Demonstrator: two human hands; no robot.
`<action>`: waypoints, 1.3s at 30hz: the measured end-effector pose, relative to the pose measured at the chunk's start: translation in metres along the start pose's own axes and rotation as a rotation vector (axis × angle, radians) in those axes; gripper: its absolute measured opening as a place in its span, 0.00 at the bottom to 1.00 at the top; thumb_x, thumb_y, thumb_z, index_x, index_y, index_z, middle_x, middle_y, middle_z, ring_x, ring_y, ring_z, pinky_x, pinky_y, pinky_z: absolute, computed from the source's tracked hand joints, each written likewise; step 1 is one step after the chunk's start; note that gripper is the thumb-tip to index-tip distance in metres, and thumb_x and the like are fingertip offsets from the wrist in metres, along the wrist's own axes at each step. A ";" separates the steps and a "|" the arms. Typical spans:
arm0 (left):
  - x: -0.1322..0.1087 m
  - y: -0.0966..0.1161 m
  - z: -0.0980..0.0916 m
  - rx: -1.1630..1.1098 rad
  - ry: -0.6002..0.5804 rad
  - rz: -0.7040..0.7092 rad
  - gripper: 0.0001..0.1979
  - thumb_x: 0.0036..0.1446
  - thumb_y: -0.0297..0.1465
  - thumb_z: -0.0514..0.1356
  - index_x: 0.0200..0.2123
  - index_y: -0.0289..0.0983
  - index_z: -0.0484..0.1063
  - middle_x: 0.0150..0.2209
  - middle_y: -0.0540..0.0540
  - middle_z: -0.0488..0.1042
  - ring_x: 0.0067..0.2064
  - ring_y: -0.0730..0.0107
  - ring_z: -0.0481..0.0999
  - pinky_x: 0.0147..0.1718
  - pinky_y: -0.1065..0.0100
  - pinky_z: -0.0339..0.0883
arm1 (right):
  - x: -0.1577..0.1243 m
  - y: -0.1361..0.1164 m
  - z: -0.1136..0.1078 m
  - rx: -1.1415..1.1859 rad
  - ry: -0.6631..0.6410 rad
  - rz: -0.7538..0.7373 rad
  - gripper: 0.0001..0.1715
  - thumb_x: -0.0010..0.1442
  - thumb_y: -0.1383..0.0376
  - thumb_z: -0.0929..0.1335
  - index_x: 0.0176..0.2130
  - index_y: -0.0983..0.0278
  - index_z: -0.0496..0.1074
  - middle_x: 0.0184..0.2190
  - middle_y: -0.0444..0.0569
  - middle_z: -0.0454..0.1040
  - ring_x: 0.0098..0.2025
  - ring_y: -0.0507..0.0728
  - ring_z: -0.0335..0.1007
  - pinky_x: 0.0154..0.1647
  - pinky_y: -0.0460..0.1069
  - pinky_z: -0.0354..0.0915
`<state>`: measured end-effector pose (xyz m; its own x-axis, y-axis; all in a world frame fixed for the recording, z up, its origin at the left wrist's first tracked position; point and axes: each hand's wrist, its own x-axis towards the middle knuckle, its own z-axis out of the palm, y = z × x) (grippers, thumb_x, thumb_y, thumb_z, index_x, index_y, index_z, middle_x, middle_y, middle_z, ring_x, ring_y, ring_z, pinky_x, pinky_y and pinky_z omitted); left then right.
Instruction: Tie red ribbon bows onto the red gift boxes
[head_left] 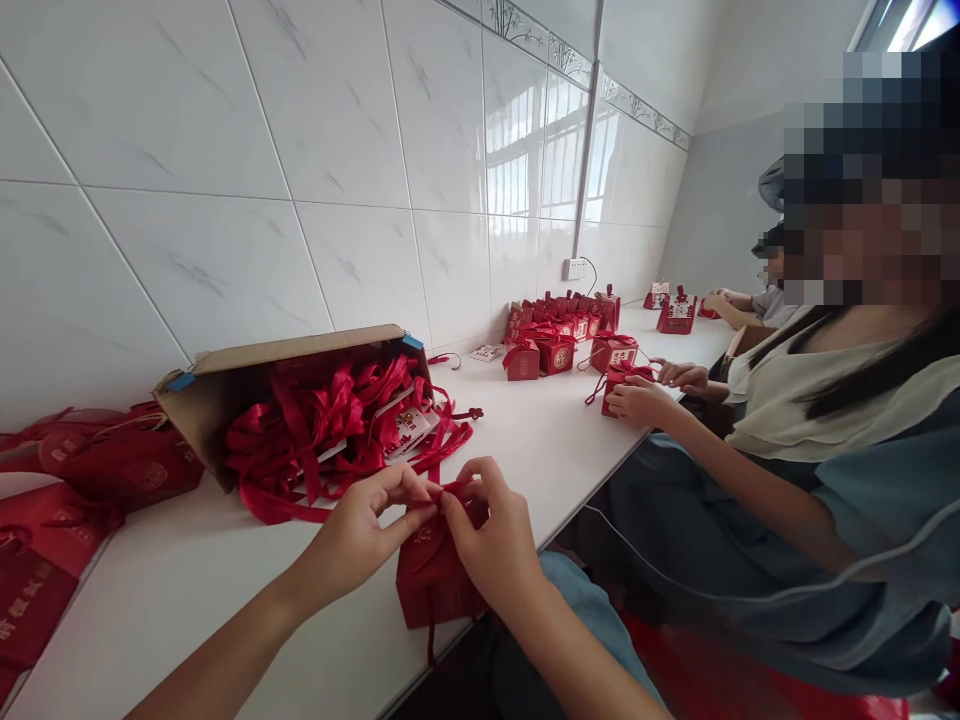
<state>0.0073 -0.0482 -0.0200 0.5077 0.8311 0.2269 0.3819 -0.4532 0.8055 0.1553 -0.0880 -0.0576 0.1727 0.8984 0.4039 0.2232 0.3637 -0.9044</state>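
A red gift box (431, 585) stands at the table's front edge, below both of my hands. My left hand (379, 515) pinches red ribbon at the top of the box, thumb against forefinger. From the other side my right hand (491, 520) closes its fingertips on the ribbon (444, 490) too, partly covering the box. A dark cord hangs down the box's front. Just beyond, a cardboard carton (281, 350) lies on its side, with a heap of red ribbons (322, 420) and some printed cards (411, 430) spilling out.
Red gift bags (142, 470) crowd the left side. Several finished-looking red boxes (559, 345) stand along the tiled wall. At right, a co-worker's hands (637, 400) handle another red box (616, 385). A second person sits farther along. The white table (517, 450) runs beside the wall.
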 end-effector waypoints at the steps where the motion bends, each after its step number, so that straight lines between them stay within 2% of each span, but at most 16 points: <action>1: 0.001 -0.002 0.002 0.003 0.009 0.003 0.07 0.54 0.34 0.60 0.29 0.38 0.65 0.34 0.47 0.74 0.42 0.63 0.75 0.42 0.65 0.70 | 0.000 0.000 0.000 -0.032 0.002 -0.022 0.03 0.57 0.64 0.63 0.34 0.60 0.61 0.24 0.41 0.72 0.22 0.51 0.63 0.24 0.44 0.56; 3: 0.002 -0.007 0.006 0.017 0.052 0.016 0.05 0.53 0.31 0.59 0.29 0.38 0.64 0.32 0.48 0.73 0.40 0.65 0.75 0.41 0.66 0.70 | 0.000 0.001 0.000 -0.093 0.022 -0.069 0.02 0.57 0.66 0.63 0.35 0.61 0.63 0.27 0.43 0.71 0.24 0.51 0.65 0.26 0.45 0.59; 8: 0.003 -0.010 0.013 0.041 0.150 0.050 0.03 0.52 0.29 0.58 0.29 0.38 0.65 0.31 0.50 0.71 0.37 0.69 0.74 0.39 0.67 0.70 | -0.002 0.002 -0.004 -0.261 0.047 -0.170 0.07 0.57 0.69 0.64 0.37 0.63 0.70 0.35 0.49 0.69 0.35 0.54 0.66 0.36 0.49 0.65; 13: 0.000 -0.009 0.016 0.085 0.214 0.096 0.03 0.52 0.28 0.57 0.30 0.39 0.64 0.33 0.50 0.72 0.36 0.70 0.73 0.37 0.69 0.70 | -0.006 -0.001 -0.005 -0.407 0.019 -0.206 0.07 0.56 0.71 0.66 0.33 0.65 0.74 0.39 0.55 0.69 0.44 0.61 0.63 0.45 0.56 0.64; 15: 0.000 -0.011 0.016 0.111 0.229 0.110 0.02 0.53 0.27 0.57 0.31 0.39 0.64 0.34 0.49 0.73 0.36 0.70 0.73 0.35 0.70 0.69 | -0.006 0.000 -0.003 -0.346 0.040 -0.184 0.09 0.55 0.73 0.65 0.31 0.65 0.75 0.42 0.55 0.69 0.47 0.61 0.63 0.48 0.56 0.63; 18: -0.002 -0.016 0.017 0.176 0.241 0.128 0.01 0.55 0.27 0.55 0.32 0.39 0.64 0.35 0.49 0.73 0.35 0.71 0.72 0.35 0.70 0.69 | -0.002 0.003 -0.003 -0.136 0.048 -0.074 0.07 0.54 0.72 0.66 0.29 0.64 0.75 0.48 0.55 0.68 0.53 0.61 0.62 0.52 0.55 0.61; 23: -0.003 -0.023 0.021 0.188 0.202 0.122 0.03 0.57 0.28 0.53 0.36 0.39 0.63 0.35 0.49 0.72 0.32 0.73 0.72 0.33 0.70 0.68 | 0.004 0.008 -0.008 0.211 -0.112 0.141 0.06 0.52 0.69 0.68 0.26 0.64 0.76 0.54 0.53 0.66 0.57 0.62 0.61 0.53 0.55 0.60; 27: 0.002 -0.026 0.023 0.115 0.234 0.168 0.06 0.55 0.26 0.54 0.37 0.39 0.62 0.36 0.49 0.70 0.36 0.72 0.72 0.31 0.72 0.68 | 0.004 0.012 -0.008 0.335 -0.177 0.167 0.04 0.50 0.65 0.70 0.27 0.63 0.78 0.56 0.50 0.65 0.58 0.63 0.60 0.53 0.54 0.60; 30: 0.006 -0.024 0.021 0.104 0.319 0.150 0.07 0.53 0.28 0.57 0.36 0.39 0.62 0.35 0.49 0.67 0.35 0.72 0.71 0.26 0.74 0.66 | 0.002 0.015 -0.004 0.334 -0.101 0.174 0.05 0.50 0.64 0.70 0.27 0.62 0.77 0.54 0.51 0.67 0.57 0.63 0.61 0.53 0.55 0.60; 31: 0.006 -0.021 0.020 0.126 0.306 0.134 0.06 0.52 0.29 0.58 0.34 0.39 0.62 0.34 0.50 0.66 0.33 0.72 0.69 0.24 0.74 0.65 | 0.002 0.015 -0.003 0.331 -0.062 0.181 0.05 0.50 0.63 0.70 0.27 0.62 0.77 0.53 0.51 0.68 0.56 0.63 0.62 0.53 0.56 0.60; 33: 0.003 -0.014 0.016 0.171 0.203 0.107 0.03 0.54 0.29 0.57 0.30 0.38 0.63 0.30 0.51 0.66 0.30 0.73 0.67 0.24 0.74 0.64 | 0.001 0.016 -0.002 0.326 -0.010 0.190 0.06 0.51 0.63 0.70 0.27 0.63 0.77 0.52 0.52 0.68 0.54 0.62 0.64 0.52 0.56 0.60; 36: -0.004 -0.003 0.013 0.167 0.049 0.077 0.01 0.55 0.28 0.55 0.31 0.38 0.65 0.28 0.51 0.67 0.30 0.73 0.67 0.25 0.74 0.63 | 0.001 0.016 -0.003 0.320 -0.019 0.198 0.08 0.52 0.62 0.69 0.27 0.63 0.77 0.52 0.53 0.68 0.53 0.62 0.64 0.52 0.56 0.60; 39: -0.007 0.001 0.014 0.148 0.031 0.040 0.04 0.54 0.31 0.57 0.34 0.38 0.67 0.29 0.51 0.69 0.29 0.73 0.68 0.24 0.74 0.62 | 0.000 0.017 -0.005 0.307 -0.032 0.205 0.08 0.52 0.61 0.70 0.28 0.62 0.77 0.52 0.52 0.68 0.54 0.62 0.64 0.54 0.56 0.58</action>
<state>0.0154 -0.0592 -0.0283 0.5013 0.8201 0.2759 0.4726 -0.5266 0.7066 0.1640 -0.0830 -0.0717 0.1529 0.9657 0.2099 -0.1118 0.2280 -0.9672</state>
